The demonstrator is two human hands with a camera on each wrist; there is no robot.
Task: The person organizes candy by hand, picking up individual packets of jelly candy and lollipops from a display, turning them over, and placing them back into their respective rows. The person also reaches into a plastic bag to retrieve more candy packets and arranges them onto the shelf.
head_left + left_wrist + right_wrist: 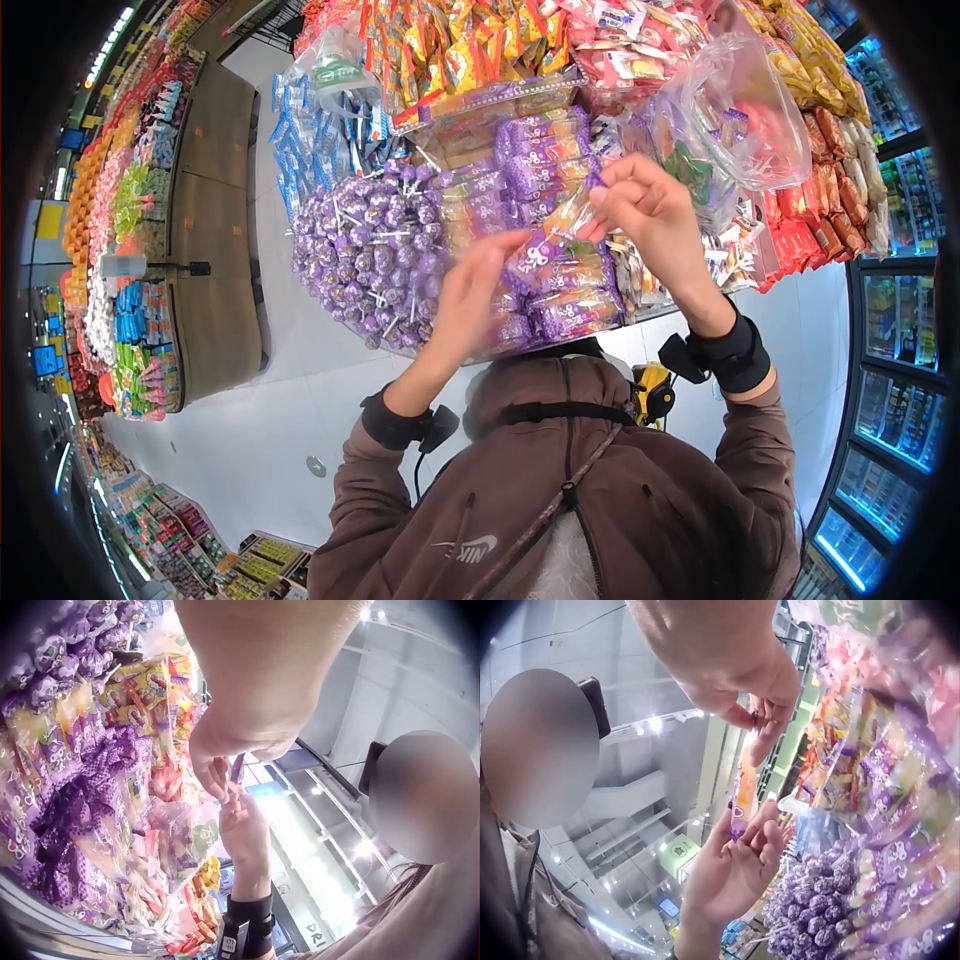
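Observation:
A small clear and purple candy packet (744, 784) with orange contents is stretched between both hands over the display. My right hand (650, 220) pinches one end of it between thumb and fingers. At the other end, the thumb and fingers of my left hand (465, 300) grip the purple tip, as the right wrist view shows. Below the hands lie rows of similar purple packets (565, 312). Left of them is a large heap of purple-wrapped lollipops (365, 255). In the left wrist view most of the packet is hidden behind the fingers.
Clear plastic bags (745, 120) rest over candy at the right of the display. Yellow and red packets (450, 50) fill its far side, blue ones (300, 140) the far left. Another candy stand (205, 230) is across the aisle; lit fridges (900, 350) line the right.

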